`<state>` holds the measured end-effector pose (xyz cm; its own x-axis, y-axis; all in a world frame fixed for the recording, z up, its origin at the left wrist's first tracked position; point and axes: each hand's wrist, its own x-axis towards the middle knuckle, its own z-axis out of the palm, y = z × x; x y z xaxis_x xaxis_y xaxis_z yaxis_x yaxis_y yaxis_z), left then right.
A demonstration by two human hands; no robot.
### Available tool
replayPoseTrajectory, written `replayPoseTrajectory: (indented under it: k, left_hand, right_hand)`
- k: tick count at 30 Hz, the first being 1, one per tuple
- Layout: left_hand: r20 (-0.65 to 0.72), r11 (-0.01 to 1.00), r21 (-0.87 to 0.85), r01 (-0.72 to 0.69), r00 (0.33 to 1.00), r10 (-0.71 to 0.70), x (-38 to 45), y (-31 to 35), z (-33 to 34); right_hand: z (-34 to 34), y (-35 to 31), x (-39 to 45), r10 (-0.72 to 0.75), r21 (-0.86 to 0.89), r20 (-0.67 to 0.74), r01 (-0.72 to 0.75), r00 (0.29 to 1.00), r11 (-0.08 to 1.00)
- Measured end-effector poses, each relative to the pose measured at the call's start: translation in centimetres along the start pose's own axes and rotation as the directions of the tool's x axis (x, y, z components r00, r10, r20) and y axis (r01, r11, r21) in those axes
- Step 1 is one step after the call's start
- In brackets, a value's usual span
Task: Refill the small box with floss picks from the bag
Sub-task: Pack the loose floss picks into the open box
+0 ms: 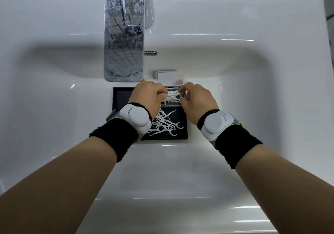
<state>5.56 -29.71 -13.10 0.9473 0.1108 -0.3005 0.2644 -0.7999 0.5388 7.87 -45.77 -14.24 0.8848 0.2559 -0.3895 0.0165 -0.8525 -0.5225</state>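
Note:
A black tray (120, 96) lies in the white sink basin, with several loose white floss picks (165, 123) scattered on its near right part. At the tray's far right sits a small clear box (173, 103), its lid (169, 75) standing open behind it, with white floss picks (173, 97) inside. My left hand (147, 96) pinches picks at the box's left side. My right hand (196, 102) pinches picks at its right side. No bag is in view.
A chrome faucet (123, 40) juts out over the basin just beyond my left hand. The overflow slot (150, 53) sits on the back wall. The white sink rim (235, 17) surrounds everything. Both wrists carry black bands with white sensor pods.

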Motion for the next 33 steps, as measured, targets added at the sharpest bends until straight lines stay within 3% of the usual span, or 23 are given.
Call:
replayPoseTrajectory:
  k: [3, 10, 18, 28, 33]
  left_hand:
    - [0.009, 0.995, -0.087, 0.049, 0.999, -0.048, 0.2, 0.3, 0.7]
    - [-0.031, 1.0, 0.025, -0.001, 1.0, 0.002, 0.1, -0.8, 0.7]
    - [0.091, 0.987, 0.153, 0.05, 0.994, -0.064, 0.6, -0.3, 1.0]
    - [0.028, 0.999, 0.006, 0.043, 0.999, -0.043, -1.1, -2.0, -2.1]
    - [0.072, 0.998, 0.035, 0.061, 0.995, -0.063, -3.1, -4.7, -3.6]
  right_hand:
    - [0.2, 0.1, -0.1, 0.001, 0.014, 0.011, -0.001, 1.0, 1.0]
    - [0.2, 0.4, 0.2, 0.006, 0.004, 0.023, -0.006, 1.0, 1.0]
    - [0.5, 0.3, 0.3, 0.007, -0.03, 0.05, -0.005, 0.999, 1.0]
    - [-0.3, -0.9, -1.2, -0.046, -0.001, 0.051, 0.047, 0.998, 0.999]
    - [0.0, -2.9, -2.9, -0.108, -0.042, 0.145, 0.115, 0.983, 0.992]
